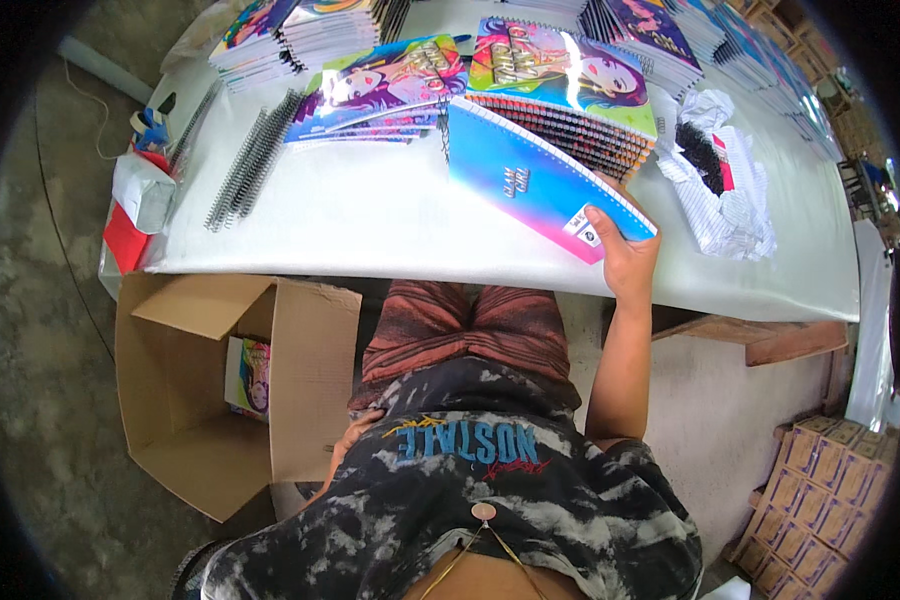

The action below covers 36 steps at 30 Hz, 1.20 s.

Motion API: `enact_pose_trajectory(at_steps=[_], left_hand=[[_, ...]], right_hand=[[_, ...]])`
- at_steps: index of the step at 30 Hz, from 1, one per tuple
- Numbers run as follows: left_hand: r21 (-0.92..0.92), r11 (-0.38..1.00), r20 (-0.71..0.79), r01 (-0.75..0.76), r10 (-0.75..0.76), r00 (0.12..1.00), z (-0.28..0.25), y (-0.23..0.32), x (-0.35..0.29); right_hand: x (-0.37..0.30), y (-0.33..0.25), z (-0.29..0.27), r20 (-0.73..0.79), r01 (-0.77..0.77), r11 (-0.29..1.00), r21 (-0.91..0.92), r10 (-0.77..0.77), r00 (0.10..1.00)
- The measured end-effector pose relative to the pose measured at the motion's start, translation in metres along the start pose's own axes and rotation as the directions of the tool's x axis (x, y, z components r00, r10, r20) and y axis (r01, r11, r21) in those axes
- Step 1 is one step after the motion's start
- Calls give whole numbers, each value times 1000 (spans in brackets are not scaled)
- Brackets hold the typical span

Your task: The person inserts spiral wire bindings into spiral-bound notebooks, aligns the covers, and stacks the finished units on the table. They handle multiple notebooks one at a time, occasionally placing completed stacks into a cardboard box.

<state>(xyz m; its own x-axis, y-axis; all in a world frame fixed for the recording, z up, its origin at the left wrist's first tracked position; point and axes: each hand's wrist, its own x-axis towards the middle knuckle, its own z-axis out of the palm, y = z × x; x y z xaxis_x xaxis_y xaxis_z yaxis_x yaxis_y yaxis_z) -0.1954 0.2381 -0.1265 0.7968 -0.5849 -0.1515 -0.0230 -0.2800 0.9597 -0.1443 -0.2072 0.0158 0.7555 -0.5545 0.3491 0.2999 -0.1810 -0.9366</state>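
Observation:
My right hand (625,255) grips one corner of a blue and pink notebook (515,180), thumb on the cover and fingers behind it. The notebook is tilted above the table's near side, with a row of small holes along its upper right edge. Just behind it stands a stack of spiral notebooks (560,70) with a colourful illustrated cover on top. A smaller pile of notebooks (380,90) lies to its left. My left hand (355,435) rests at my waist against my dark patterned shirt, its fingers stretched out and holding nothing.
Loose black spiral coils (255,160) lie left on the white-covered table (370,220). Crumpled striped paper (735,215) holds dark coils at right. More notebook stacks line the far edge. An open cardboard box (315,380) with a notebook inside stands lower left; packed cartons (820,500) sit lower right.

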Motion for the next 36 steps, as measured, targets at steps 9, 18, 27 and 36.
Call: enact_pose_trajectory(at_steps=[9,18,27,36], left_hand=[[-199,967,-50,157,-170,984,-7,-55,-25],[161,973,-212,165,-129,969,-35,132,126],[206,909,2,-364,371,929,-36,235,280],[175,923,39,-342,341,939,-31,245,302]], right_hand=[[1,3,-4,30,-26,999,45,25,999],[3,0,6,109,54,998,38,-58,992],[5,4,12,155,15,999,41,-21,988],[2,1,6,193,6,1000,25,-10,981]])
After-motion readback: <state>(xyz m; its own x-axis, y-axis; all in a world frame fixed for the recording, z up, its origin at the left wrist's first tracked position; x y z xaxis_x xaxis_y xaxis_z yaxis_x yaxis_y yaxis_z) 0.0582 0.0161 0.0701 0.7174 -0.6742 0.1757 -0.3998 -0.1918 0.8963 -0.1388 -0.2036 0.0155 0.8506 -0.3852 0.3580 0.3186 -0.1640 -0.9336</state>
